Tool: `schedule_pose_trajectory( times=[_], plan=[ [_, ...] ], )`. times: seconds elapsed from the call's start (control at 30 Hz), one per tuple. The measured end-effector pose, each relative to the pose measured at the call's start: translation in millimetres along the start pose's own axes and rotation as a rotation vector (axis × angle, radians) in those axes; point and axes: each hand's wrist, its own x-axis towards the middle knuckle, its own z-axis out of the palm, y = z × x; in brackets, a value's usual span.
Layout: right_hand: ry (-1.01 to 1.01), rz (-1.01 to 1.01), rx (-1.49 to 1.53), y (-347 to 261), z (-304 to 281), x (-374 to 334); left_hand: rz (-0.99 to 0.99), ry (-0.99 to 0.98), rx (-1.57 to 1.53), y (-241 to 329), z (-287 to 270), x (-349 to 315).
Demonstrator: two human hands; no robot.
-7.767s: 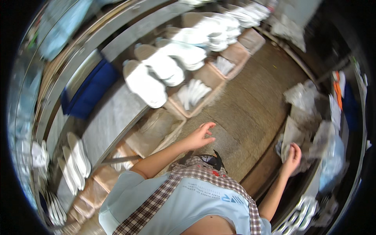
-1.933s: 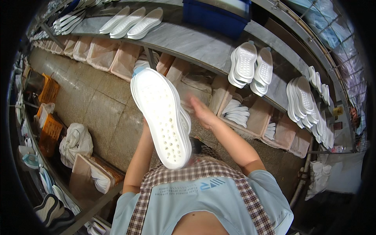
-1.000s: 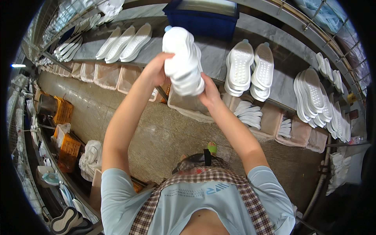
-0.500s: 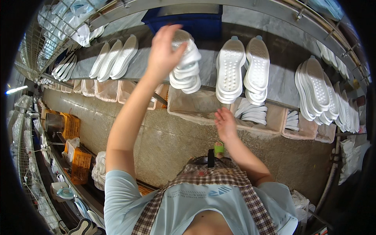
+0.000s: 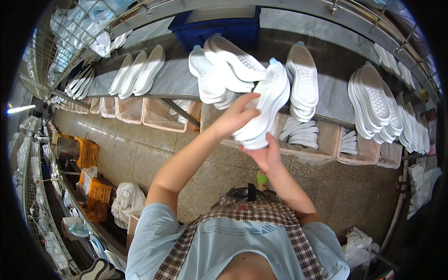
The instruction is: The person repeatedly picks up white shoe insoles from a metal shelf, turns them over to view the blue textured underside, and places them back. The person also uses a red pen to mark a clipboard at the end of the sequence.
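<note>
A small stack of white shoe soles (image 5: 268,105), slightly blurred, is held tilted at the front edge of the bench. My left hand (image 5: 237,115) is closed on the stack's left side. At its lower end my right hand (image 5: 265,155) grips the heels, thumb on the near side. Just to the left lies a loose pile of white soles (image 5: 207,77), with some soles (image 5: 238,60) slanting across its top toward the held stack. Close on the right stands another upright stack of soles (image 5: 303,77).
The grey bench (image 5: 172,70) carries more white soles (image 5: 149,70) at left and a fanned group (image 5: 373,100) at right. A blue crate (image 5: 217,23) stands behind. Below the edge hang lined bins (image 5: 322,144), some holding white pieces. Orange crates (image 5: 98,198) stand at lower left.
My left hand has moved right and nearer from the left pile, whose upper soles now slant right. My right hand has risen slightly. The middle stack is now in both hands, tilted and shifted nearer.
</note>
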Motion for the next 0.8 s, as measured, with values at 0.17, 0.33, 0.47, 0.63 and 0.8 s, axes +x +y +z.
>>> schedule_pose_trajectory(
  times=[0.17, 0.33, 0.47, 0.63, 0.8],
  plan=[
    [0.018, -0.223, -0.531, 25, 25, -57, 0.159, 0.006, -0.353, 0, -9, -91],
    [-0.085, -0.795, -1.653, 21, 40, -72, 0.025, -0.021, -0.763, -21, -16, -138],
    [-0.207, -0.982, -1.734, 41, 47, -73, 0.052, 0.082, -0.636, -31, -25, -163],
    [-0.268, -1.084, -1.774, 66, 46, -76, 0.213, 0.092, -0.601, -35, -34, -191],
    [-0.312, -1.081, -1.796, 79, 38, -76, 0.189, 0.04, -0.539, -44, -40, -206]
  ],
)
